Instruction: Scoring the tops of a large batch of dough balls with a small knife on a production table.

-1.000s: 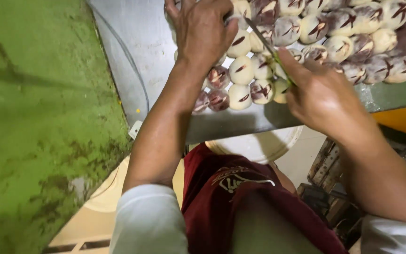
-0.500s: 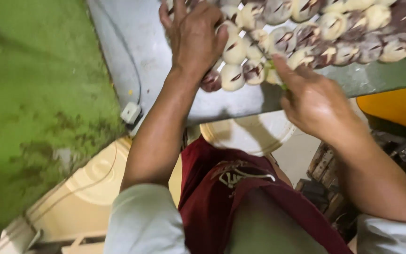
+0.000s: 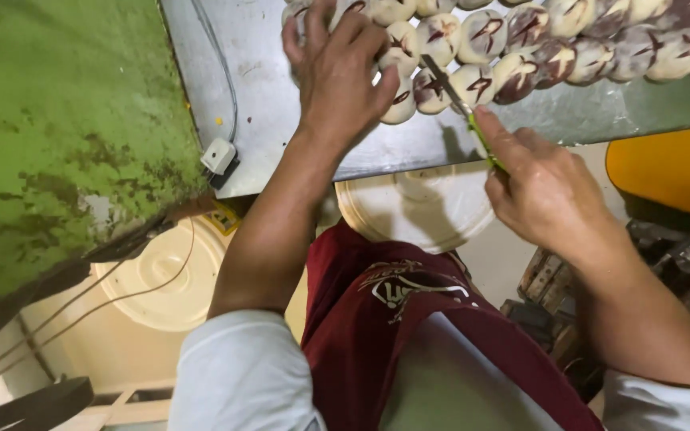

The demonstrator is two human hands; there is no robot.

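My left hand [image 3: 339, 76] lies palm down on a cluster of round cream dough balls [image 3: 521, 40] streaked with dark red, at the near edge of a steel table [image 3: 257, 88]. The fingers cover the leftmost balls. My right hand [image 3: 541, 187] grips a small knife [image 3: 453, 96] with a green handle; its thin blade points up and left, its tip touching a ball just right of my left hand. Several more balls run in rows toward the upper right.
A worn green wall [image 3: 49, 120] fills the left side. A white switch box [image 3: 219, 154] on a cable hangs at the table's corner. Below the table stand cream bucket lids [image 3: 417, 207] and, at the right, a yellow container [image 3: 672, 172]. My red apron [image 3: 409, 319] fills the bottom.
The view has shifted, so the table and balls sit higher in frame. My right hand moved slightly left and brought the blade closer to my left hand, which stays pressed on the balls.
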